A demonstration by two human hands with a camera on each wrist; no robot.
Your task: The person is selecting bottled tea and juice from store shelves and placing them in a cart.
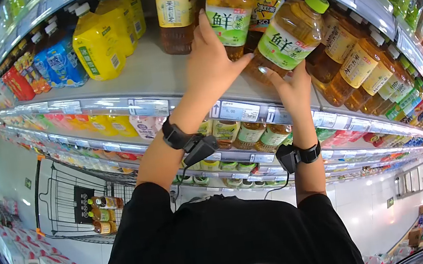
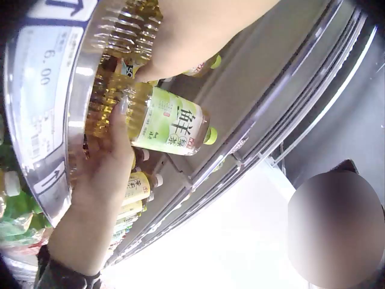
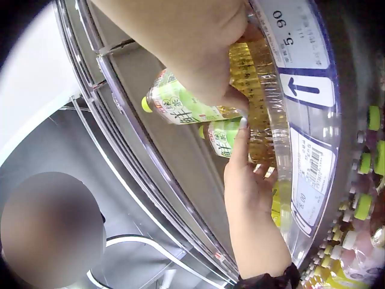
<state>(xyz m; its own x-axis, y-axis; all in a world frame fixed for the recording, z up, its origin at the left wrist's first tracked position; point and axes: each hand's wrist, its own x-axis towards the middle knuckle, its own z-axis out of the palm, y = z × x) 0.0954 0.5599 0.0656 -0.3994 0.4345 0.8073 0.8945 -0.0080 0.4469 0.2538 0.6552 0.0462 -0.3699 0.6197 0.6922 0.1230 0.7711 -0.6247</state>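
Two green tea bottles with green-white labels and lime caps are at a store shelf. My left hand [image 1: 207,65] holds the left green tea bottle [image 1: 231,21] low down, its fingers along the left side and its thumb pointing right across the base. My right hand [image 1: 293,88] grips the other green tea bottle [image 1: 293,37] near its base, the thumb in front and the other fingers mostly hidden. That bottle leans to the right, its cap towards the shelf above. In the right wrist view both labels show side by side, the right-hand bottle [image 3: 180,102] nearer.
Brown tea bottles [image 1: 176,18] stand left of my hands, and more brown bottles [image 1: 359,65] fill the right side. Yellow bottles [image 1: 96,43] are farther left. Price tags [image 1: 238,111] line the shelf edge. A shopping cart [image 1: 59,202] with several bottles stands behind on the left.
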